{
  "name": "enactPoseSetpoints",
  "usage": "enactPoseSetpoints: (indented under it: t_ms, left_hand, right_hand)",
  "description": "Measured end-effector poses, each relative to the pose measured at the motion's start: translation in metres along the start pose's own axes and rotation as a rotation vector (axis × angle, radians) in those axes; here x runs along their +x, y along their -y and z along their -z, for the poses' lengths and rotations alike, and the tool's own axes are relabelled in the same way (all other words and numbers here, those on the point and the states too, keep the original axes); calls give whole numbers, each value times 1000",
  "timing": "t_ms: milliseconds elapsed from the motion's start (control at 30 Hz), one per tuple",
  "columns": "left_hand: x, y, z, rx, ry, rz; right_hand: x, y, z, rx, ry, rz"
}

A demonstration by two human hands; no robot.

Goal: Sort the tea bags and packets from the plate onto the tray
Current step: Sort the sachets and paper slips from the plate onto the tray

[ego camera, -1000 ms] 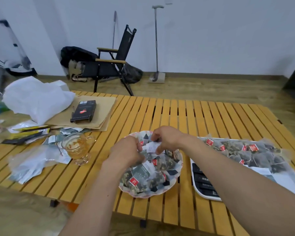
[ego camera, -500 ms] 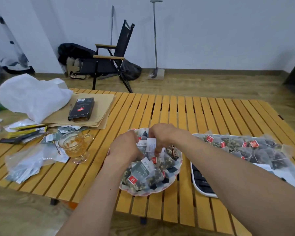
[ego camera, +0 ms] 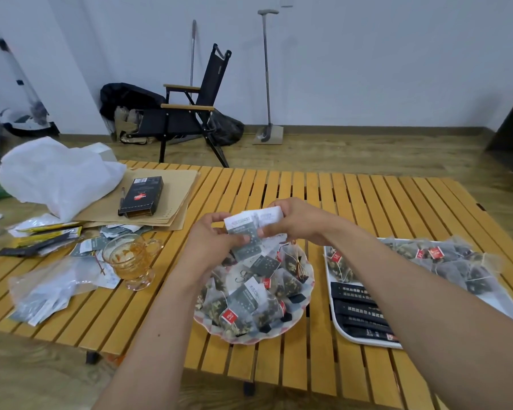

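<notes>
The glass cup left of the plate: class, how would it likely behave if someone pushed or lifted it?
The glass cup probably tips easily: its bowl sits on a narrower foot over the slatted table. Being glass, it looks fragile and rigid. The tea inside would likely slosh.

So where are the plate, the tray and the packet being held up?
plate (ego camera: 249,338), head view, on its bare near rim
tray (ego camera: 341,328), head view, on its white near-left corner rim
packet (ego camera: 243,230), head view, on its grey front

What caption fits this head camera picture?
Left hand and right hand hold packets above the plate, with the tray beside it.
</notes>
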State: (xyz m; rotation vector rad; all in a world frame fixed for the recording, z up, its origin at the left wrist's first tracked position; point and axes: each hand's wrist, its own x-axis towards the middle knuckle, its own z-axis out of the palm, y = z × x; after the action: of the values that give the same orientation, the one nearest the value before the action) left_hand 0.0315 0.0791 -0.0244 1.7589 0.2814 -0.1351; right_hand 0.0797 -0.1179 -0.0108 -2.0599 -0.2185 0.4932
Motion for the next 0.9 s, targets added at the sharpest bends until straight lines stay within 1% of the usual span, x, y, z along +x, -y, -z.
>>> enactPoseSetpoints:
  t_ms: [100, 200, 267, 367, 400, 500, 567, 600, 700, 733, 800, 900]
  left_hand:
    - [2, -2, -6, -227, 41, 94]
    - [2, -4, -14, -369, 105, 167]
    - [2, -5, -18, -359, 125, 176]
    - [2, -5, -18, -248, 98, 167]
    - [2, -4, -17, -194, 69, 153]
    - [5, -1, -13, -82, -37, 106]
    - [4, -1, -11, -45, -62, 92]
    - [4, 0, -9, -26, -76, 85]
    - [3, 2, -2, -19, -98, 86]
    - [3, 2, 0, -20, -103, 90]
    - [4, 2, 4, -27, -114, 96]
    - [4, 1, 7, -43, -99, 108]
  right_hand:
    - [-8, 2, -7, 244, 54, -5]
    - [-8, 2, -22, 302, 51, -106]
    - [-7, 5, -32, 420, 28, -168]
    - [-3, 4, -35, 608, 83, -191]
    - [-3, 4, -33, 635, 82, -197]
    - [-4, 8, -30, 606, -35, -224]
    - [-4, 9, -34, 494, -114, -223]
    - [-2, 7, -37, 394, -168, -225]
    - [7, -5, -42, -52, -295, -165]
    - [8, -8, -43, -213, -301, -137]
    - [7, -11, -48, -489, -256, -118]
    - [5, -13, -61, -757, -217, -124]
